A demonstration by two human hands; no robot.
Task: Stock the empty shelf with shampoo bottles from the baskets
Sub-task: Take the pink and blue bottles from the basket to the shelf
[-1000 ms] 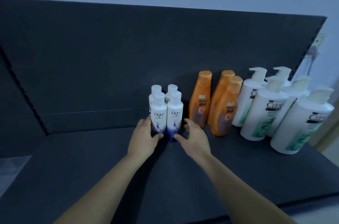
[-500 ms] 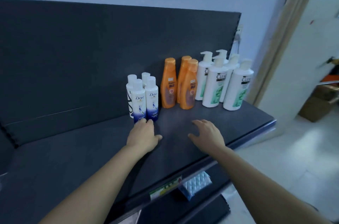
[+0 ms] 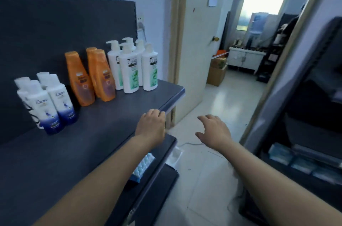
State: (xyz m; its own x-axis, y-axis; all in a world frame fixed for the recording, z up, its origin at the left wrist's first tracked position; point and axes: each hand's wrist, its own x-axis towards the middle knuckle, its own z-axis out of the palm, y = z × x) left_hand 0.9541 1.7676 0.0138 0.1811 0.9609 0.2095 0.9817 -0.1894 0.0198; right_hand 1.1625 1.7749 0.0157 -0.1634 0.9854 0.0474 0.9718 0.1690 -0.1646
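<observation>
No baskets in my view right now, so the only holder I can speak to is the dark grey flat shelf (image 3: 114,114) with its matching back panel. On it stand three groups: small white Dove bottles with blue bases (image 3: 53,103) on the left, three orange tapered bottles (image 3: 100,77) in the middle, and tall white Clear pump bottles with green labels (image 3: 130,70) toward the right end, all upright and packed close within each group.

Both hands are empty. My left hand (image 3: 150,126) has its fingers curled at the shelf's front edge, well apart from every bottle. My right hand (image 3: 214,131) hangs over the pale tiled floor (image 3: 222,100) with fingers loosely spread, gripping nothing, further still from the bottles.
</observation>
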